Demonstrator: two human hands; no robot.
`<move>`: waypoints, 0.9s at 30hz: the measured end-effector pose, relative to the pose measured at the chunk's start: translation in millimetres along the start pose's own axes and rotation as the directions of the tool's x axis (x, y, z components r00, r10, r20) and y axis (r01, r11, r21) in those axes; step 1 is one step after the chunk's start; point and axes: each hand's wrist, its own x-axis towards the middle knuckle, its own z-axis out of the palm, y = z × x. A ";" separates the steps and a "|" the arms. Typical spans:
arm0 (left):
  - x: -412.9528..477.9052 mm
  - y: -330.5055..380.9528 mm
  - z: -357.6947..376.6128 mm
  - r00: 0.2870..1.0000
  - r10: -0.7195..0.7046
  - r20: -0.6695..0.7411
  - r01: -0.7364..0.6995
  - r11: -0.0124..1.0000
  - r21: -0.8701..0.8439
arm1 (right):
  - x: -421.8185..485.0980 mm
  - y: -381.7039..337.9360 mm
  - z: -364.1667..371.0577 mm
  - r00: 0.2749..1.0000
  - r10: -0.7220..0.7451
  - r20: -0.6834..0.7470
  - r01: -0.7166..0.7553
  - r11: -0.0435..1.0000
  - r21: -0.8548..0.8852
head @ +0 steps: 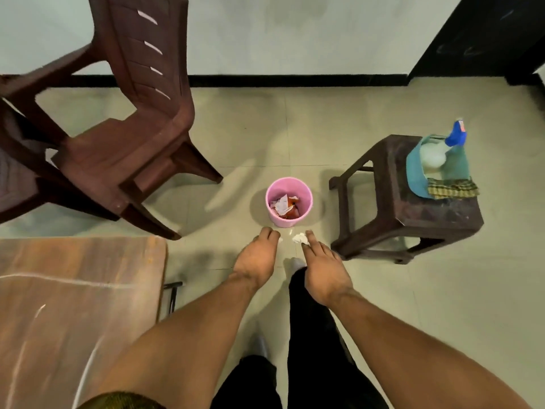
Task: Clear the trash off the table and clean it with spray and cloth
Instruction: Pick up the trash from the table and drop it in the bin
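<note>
Two hands hover before the pink bin (284,222): the right hand (323,273), fingers straight, is nearer a crumpled paper wad (300,238) just short of the bin; the left hand (256,258) curls, contents unclear.

A brown plastic slatted-back chair (124,137) stands on the pale tiled floor (442,290), well apart from a dark brown plastic stool (392,202), with black skirting (295,81) behind.
</note>
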 end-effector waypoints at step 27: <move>389.3 -69.7 162.1 0.945 -0.270 0.185 0.312 0.916 -0.254 | 412.8 149.3 141.4 0.796 0.135 0.590 -0.603 0.100 0.791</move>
